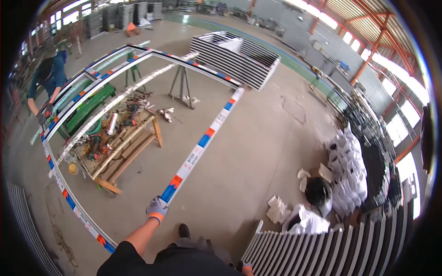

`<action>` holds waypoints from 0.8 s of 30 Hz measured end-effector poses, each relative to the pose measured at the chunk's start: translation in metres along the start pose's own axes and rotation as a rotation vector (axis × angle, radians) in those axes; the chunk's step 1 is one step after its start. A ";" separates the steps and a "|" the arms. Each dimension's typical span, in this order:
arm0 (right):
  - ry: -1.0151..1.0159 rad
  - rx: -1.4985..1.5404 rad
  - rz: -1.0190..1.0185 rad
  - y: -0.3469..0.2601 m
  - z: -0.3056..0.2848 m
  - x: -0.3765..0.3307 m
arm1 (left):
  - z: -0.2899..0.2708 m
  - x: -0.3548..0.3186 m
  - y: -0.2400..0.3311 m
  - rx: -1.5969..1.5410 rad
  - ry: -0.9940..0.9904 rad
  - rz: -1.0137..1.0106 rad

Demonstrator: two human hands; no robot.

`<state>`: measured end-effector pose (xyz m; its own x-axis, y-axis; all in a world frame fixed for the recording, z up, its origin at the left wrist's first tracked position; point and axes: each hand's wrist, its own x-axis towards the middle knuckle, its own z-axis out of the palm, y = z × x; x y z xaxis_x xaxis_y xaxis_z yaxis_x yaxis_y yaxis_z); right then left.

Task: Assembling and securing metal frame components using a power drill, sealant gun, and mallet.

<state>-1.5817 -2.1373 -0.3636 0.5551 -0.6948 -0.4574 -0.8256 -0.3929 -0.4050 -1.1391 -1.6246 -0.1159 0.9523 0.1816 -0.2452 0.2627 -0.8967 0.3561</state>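
My left hand (157, 209), in a grey glove with an orange cuff, is closed round the near end of a long white profile bar (198, 149) with blue and orange film on it. The bar slants away to the far right corner of a large window-like frame (78, 209), whose rails bear the same film. That frame rests on a foil-wrapped beam (126, 92) and stands. My right hand (247, 268) is low at the bottom edge, beside a stack of slatted panels (317, 250); its fingers are mostly hidden, so their grip cannot be made out.
A co-worker (48, 85) bends over the frame's far left side. Under the frame stand a wooden tool bench (115, 152), a green trestle (90, 108) and a metal stand (182, 87). Stacked profiles (232, 60) lie beyond. White sacks (347, 175) and a black bag (317, 191) sit at right.
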 end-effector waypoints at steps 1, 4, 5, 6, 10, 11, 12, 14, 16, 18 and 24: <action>-0.053 -0.060 -0.150 -0.038 -0.008 -0.007 | 0.000 0.003 -0.003 0.005 0.041 -0.058; -0.389 -0.126 -0.195 -0.150 -0.082 -0.010 | -0.004 0.011 0.018 0.071 -0.041 -0.189; -0.402 -0.151 -0.222 -0.167 -0.090 0.011 | -0.016 0.010 0.032 0.013 -0.098 -0.161; -0.408 0.016 -0.129 -0.182 -0.098 0.032 | -0.025 0.010 0.039 -0.043 -0.154 -0.131; -0.474 0.675 0.292 -0.243 -0.099 0.115 | -0.028 0.000 0.029 -0.015 -0.048 -0.165; -0.497 0.660 0.286 -0.244 -0.095 0.146 | -0.027 0.000 0.030 -0.007 -0.023 -0.155; -0.544 0.472 0.243 -0.243 -0.085 0.187 | -0.027 -0.002 0.030 0.001 0.002 -0.146; -0.562 0.105 0.130 -0.250 -0.067 0.304 | -0.023 0.010 0.037 -0.017 0.010 -0.132; -0.801 0.237 0.186 -0.318 -0.060 0.367 | -0.025 0.011 0.041 0.033 0.014 -0.134; -1.190 0.488 0.293 -0.406 -0.070 0.395 | -0.020 0.021 0.048 0.058 0.021 -0.168; -0.193 -0.155 -0.896 -0.741 -0.069 0.305 | -0.006 -0.002 0.034 0.099 0.024 -0.326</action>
<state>-0.8073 -2.1000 -0.1481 0.9879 0.0133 -0.1543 -0.0775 -0.8202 -0.5668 -1.1315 -1.6526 -0.0977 0.8244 0.4733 -0.3104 0.5385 -0.8247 0.1726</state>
